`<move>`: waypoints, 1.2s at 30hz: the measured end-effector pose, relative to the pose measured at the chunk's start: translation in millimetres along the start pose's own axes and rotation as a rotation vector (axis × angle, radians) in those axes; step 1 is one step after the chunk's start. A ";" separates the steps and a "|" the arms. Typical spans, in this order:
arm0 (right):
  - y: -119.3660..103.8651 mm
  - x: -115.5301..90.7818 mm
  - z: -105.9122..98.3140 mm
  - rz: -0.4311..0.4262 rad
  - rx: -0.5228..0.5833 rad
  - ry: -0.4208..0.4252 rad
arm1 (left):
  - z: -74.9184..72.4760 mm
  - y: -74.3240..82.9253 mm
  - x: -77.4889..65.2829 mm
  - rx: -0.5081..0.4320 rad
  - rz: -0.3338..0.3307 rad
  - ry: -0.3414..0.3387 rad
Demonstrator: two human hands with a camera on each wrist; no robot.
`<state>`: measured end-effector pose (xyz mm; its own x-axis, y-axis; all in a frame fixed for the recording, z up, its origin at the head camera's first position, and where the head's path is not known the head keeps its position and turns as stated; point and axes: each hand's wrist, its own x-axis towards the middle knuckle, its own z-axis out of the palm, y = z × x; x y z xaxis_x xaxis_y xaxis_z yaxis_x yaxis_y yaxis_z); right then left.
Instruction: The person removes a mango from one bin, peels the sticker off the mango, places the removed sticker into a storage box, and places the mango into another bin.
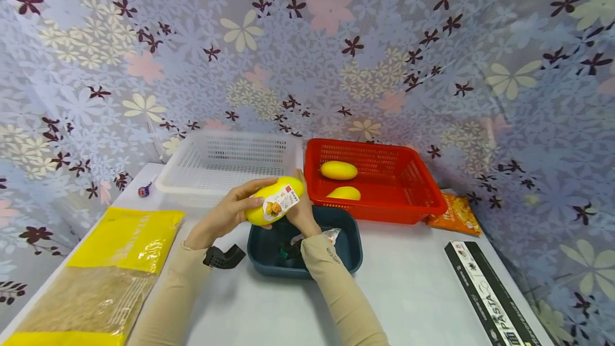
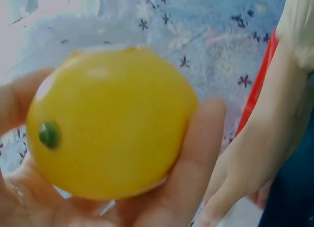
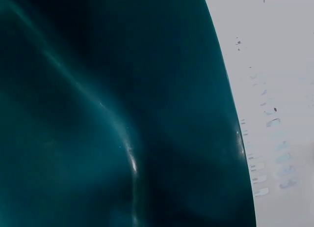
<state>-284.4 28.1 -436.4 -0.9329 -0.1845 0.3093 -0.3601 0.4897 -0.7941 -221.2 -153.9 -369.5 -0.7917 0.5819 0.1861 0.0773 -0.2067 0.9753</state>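
My left hand (image 1: 222, 217) grips a yellow mango-shaped plastic container (image 1: 275, 194) with a white label, held tilted above the dark blue basin (image 1: 354, 234). In the left wrist view, the fingers curl round this mango container (image 2: 115, 124), whose small green stem faces the camera. My right hand (image 1: 302, 212) is beside the container's right end, over the basin; its fingers are partly hidden, and I cannot tell whether they touch it. Crinkled clear wrapping (image 1: 332, 235) shows inside the basin. The right wrist view is filled mostly by the basin's wall (image 3: 186, 114).
Behind the hands are a white basket (image 1: 192, 183) and a red basket (image 1: 384, 210) with two yellow mango containers (image 1: 339, 170). A yellow-and-clear bag (image 1: 96, 276) lies left, near a wrapped lollipop (image 1: 144, 191). An orange packet (image 1: 454, 212) and black pasta box (image 1: 490, 292) lie right.
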 end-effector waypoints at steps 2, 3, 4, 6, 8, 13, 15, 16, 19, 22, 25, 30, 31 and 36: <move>0.2 -0.6 -0.7 -0.013 0.033 0.010 | 6.9 -3.6 -7.7 0.007 -0.001 0.023; 0.7 0.1 -0.4 -0.006 0.037 0.008 | 10.2 -5.2 -11.5 0.011 -0.002 0.033; 0.8 1.1 0.1 0.007 0.051 0.010 | 13.5 -6.9 -15.3 0.016 -0.002 0.041; -0.3 3.8 1.3 0.047 0.046 0.007 | 20.6 -9.9 -23.0 0.014 -0.011 0.043; -1.0 6.3 2.2 0.118 0.027 -0.008 | 28.3 -13.4 -30.0 0.002 -0.030 0.022; -3.4 9.1 2.1 0.180 -0.045 -0.014 | 46.6 -18.1 -44.8 -0.005 -0.091 -0.053; -3.4 9.0 1.7 0.163 -0.059 -0.010 | 51.6 -18.6 -49.6 0.007 -0.111 -0.071; -3.0 8.8 1.6 0.151 -0.066 -0.008 | 53.5 -18.9 -51.7 0.011 -0.120 -0.080; -1.7 7.8 0.9 0.125 -0.069 -0.021 | 57.5 -20.0 -56.7 0.003 -0.157 -0.109; -0.5 6.5 -1.5 0.106 -0.052 -0.062 | 60.7 -24.0 -58.6 -0.009 -0.198 -0.148; 1.5 4.6 -6.7 0.076 -0.038 -0.124 | 64.9 -31.9 -57.8 -0.006 -0.247 -0.171; 5.6 -1.9 -20.2 0.041 -0.048 -0.211 | 75.1 -49.3 -54.6 0.018 -0.314 -0.195; 6.1 -3.9 -23.8 0.043 -0.043 -0.229 | 77.4 -53.1 -54.1 0.016 -0.325 -0.207; 3.8 -17.7 -46.5 0.081 0.054 -0.308 | 87.2 -69.2 -55.4 -0.009 -0.369 -0.258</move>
<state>-268.9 72.8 -420.6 -0.9133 -0.3999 0.0773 -0.2764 0.4691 -0.8388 -129.8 -103.2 -437.0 -0.5880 0.7950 -0.1491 -0.1881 0.0449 0.9811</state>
